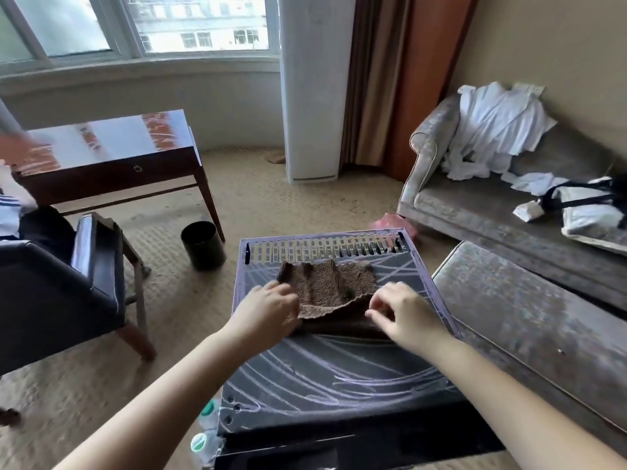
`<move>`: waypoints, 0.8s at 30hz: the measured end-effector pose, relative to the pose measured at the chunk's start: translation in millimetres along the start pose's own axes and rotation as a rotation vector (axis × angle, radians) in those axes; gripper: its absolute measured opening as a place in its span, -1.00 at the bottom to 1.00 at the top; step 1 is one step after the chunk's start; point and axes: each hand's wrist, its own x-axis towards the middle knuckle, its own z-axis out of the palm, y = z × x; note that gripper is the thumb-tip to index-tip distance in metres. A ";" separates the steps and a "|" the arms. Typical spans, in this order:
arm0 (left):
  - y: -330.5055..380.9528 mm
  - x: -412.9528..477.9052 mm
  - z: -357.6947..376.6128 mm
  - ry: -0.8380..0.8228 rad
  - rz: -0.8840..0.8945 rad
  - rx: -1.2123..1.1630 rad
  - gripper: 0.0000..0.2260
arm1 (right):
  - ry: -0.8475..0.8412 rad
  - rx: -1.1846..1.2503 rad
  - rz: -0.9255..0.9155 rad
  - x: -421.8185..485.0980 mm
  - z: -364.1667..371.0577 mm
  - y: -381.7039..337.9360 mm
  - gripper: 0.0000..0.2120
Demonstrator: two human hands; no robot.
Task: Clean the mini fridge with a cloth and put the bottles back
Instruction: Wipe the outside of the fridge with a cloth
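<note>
A brown cloth [325, 286] lies partly folded on the dark top of the mini fridge [325, 368], which shows pale wipe streaks and a vent grille at its far edge. My left hand [268, 310] grips the cloth's left edge. My right hand [403, 310] pinches its near right edge, fingers curled. Two clear bottles with green caps [203, 432] stand on the carpet by the fridge's near left corner, mostly hidden by my left forearm.
A black waste bin [203, 245] stands on the carpet left of the fridge. A dark armchair [61, 283] and wooden desk [112, 157] are at the left. A grey ottoman [529, 320] and sofa [492, 205] with white clothes lie to the right.
</note>
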 end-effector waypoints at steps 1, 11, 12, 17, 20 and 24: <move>3.1 -3.2 3.6 -0.073 0.013 0.049 -0.79 | -0.102 -0.026 -0.028 -3.5 3.2 -1.6 -0.82; 6.3 2.7 21.5 0.191 0.012 0.180 -0.65 | -0.097 -0.010 -0.013 -4.2 19.4 2.1 -0.79; 8.5 2.5 22.7 0.200 0.065 0.207 -0.67 | -0.100 0.000 -0.010 -4.5 19.0 2.4 -0.80; 1.7 -3.5 32.0 0.065 0.015 0.237 -0.66 | -0.058 0.065 -0.023 -7.7 19.5 3.0 -0.88; -1.2 -5.9 31.9 0.062 -0.031 0.236 -0.39 | -0.059 0.066 -0.028 -7.4 18.7 2.8 -0.90; 1.7 -6.5 27.3 0.156 0.044 0.165 -0.42 | -0.114 0.049 -0.038 -4.7 16.8 1.0 -0.90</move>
